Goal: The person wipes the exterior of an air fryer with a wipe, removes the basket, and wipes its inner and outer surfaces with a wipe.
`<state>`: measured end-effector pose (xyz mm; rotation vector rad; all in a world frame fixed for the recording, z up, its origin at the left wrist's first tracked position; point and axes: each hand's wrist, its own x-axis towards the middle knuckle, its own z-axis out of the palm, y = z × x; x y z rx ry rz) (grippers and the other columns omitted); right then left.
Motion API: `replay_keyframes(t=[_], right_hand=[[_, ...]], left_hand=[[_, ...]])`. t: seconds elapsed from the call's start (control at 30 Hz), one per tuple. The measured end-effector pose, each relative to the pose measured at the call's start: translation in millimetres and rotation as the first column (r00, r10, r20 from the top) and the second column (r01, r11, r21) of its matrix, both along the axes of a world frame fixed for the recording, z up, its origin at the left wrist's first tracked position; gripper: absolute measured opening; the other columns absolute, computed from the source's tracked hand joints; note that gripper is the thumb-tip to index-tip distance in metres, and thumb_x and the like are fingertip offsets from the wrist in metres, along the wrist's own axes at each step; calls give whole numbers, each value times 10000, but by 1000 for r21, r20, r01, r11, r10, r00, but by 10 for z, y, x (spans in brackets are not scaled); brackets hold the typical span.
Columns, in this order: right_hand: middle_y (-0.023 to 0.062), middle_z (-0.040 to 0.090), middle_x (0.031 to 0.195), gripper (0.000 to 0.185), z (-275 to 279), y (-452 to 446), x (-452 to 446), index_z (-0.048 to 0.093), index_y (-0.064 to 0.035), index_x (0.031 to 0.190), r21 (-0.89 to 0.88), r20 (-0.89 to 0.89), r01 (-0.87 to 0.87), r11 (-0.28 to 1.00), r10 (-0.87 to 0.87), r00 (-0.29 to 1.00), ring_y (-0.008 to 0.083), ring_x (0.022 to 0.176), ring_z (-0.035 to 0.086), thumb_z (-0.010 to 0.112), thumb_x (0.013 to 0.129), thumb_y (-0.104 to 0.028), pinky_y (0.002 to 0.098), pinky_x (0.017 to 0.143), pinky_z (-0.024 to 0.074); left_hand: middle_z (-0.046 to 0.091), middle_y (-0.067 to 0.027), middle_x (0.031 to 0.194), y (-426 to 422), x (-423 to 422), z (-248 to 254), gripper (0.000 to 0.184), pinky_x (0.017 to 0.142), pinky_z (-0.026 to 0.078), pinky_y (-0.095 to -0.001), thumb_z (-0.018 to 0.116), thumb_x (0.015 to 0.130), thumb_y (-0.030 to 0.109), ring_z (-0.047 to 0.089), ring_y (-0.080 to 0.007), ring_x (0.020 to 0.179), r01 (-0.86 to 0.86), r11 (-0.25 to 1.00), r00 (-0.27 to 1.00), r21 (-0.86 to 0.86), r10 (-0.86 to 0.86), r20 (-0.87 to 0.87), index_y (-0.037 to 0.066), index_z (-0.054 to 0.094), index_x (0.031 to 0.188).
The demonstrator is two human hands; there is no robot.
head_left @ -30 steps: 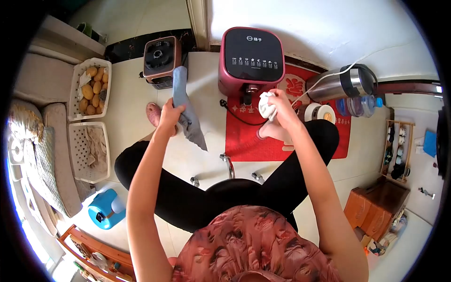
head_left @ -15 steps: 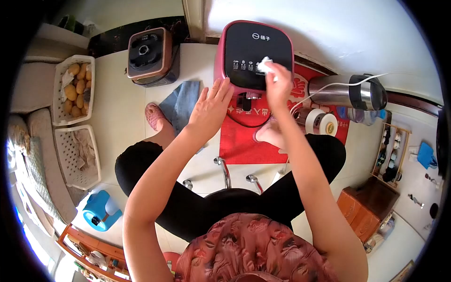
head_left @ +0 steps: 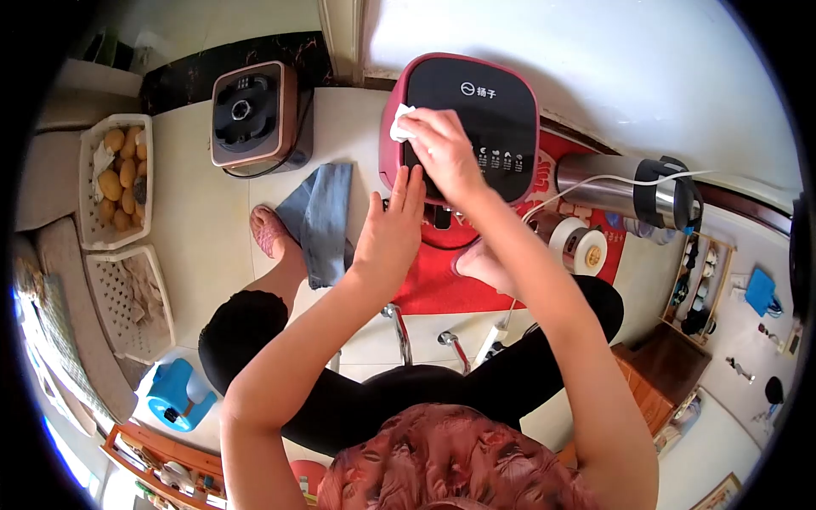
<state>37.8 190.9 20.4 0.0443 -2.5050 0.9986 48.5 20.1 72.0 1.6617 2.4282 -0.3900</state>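
Note:
A red air fryer [head_left: 489,115] with a glossy black top stands in front of me on the floor. My right hand [head_left: 449,160] pinches a folded white tissue [head_left: 400,127] and presses it at the left edge of that top. Lower down, my left hand [head_left: 389,228] lies flat with fingers stretched, its fingertips against the fryer's near left side. Part of the panel icons and the fryer's front are hidden by my hands. Under the fryer and my foot lies a red mat [head_left: 450,293].
A black-and-copper appliance [head_left: 251,119] stands to the left, near a blue cloth [head_left: 316,225]. Farther left are a basket of potatoes [head_left: 88,228] and another white basket [head_left: 109,293]. On the right lie a steel flask [head_left: 595,180] and a white-lidded jar [head_left: 586,248], with a white cord crossing.
My right hand has carried the tissue leftward across the black top to its left edge. The left hand stays at the near left side. The whole view has shifted slightly.

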Motion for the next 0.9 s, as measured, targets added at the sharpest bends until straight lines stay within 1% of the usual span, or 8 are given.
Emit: replay_keyframes(t=[0.03,0.13,0.23,0.33,0.5,0.6,0.67,0.9], right_hand=[[95,648,1074,252,77,178,-58,683,-77,1006,71,-30,-27,997,29,999,300,977,579,660,783,39,389,900,458],[102,640,1106,295,-20,748,-226,697,-94,1040,149,-44,354,923,-352,935,299,980,607,690,776,37,378,885,495],[101,640,1105,312,-8,549,-185,702,-115,1047,162,-30,315,935,-314,949,299,1004,604,684,779,44,373,887,495],[89,634,1063,263,68,363,-33,685,-70,1021,107,67,-99,989,92,993,296,990,573,661,783,37,377,895,467],[100,653,1054,244,-73,830,-379,692,-65,1013,182,-75,389,903,-382,921,300,937,596,648,798,42,393,873,481],[89,651,1042,213,7,231,-549,694,-48,988,153,-101,26,988,-10,995,289,953,591,666,791,27,378,845,508],[75,651,1050,214,-75,214,-695,697,-54,994,142,-59,-51,989,60,996,275,964,591,671,792,12,363,852,513],[98,663,968,199,-66,1222,-778,730,-93,988,282,-21,138,949,-137,990,294,923,609,692,798,-48,373,845,494]], left_hand=[[257,-177,1564,5,-10,34,661,1016,426,-409,581,837,163,281,-292,1438,8,1000,1000,-14,-8,1,-13,387,1444],[252,-182,1567,10,4,20,641,1007,429,-409,565,857,187,277,-298,1440,13,999,1000,-36,-14,-21,-6,394,1444],[253,-180,1567,32,24,3,631,1005,427,-405,557,868,204,274,-302,1441,13,997,999,-71,-16,-42,4,399,1445],[253,-178,1569,56,37,13,626,998,425,-402,550,873,217,272,-310,1439,-2,996,999,-89,-2,-54,12,404,1446],[271,-182,1560,60,46,56,610,972,428,-389,541,876,218,285,-323,1432,16,992,996,-125,-27,-80,14,420,1438],[288,-195,1549,77,51,25,607,964,429,-380,550,868,212,295,-330,1426,-5,997,999,-82,2,-42,9,435,1428],[294,-202,1544,89,62,10,603,946,440,-369,556,862,205,300,-334,1423,9,995,998,-98,-15,-60,6,446,1420],[302,-207,1539,73,41,-9,597,839,485,-320,568,841,172,319,-336,1411,52,997,993,-52,-57,-105,1,467,1405]])
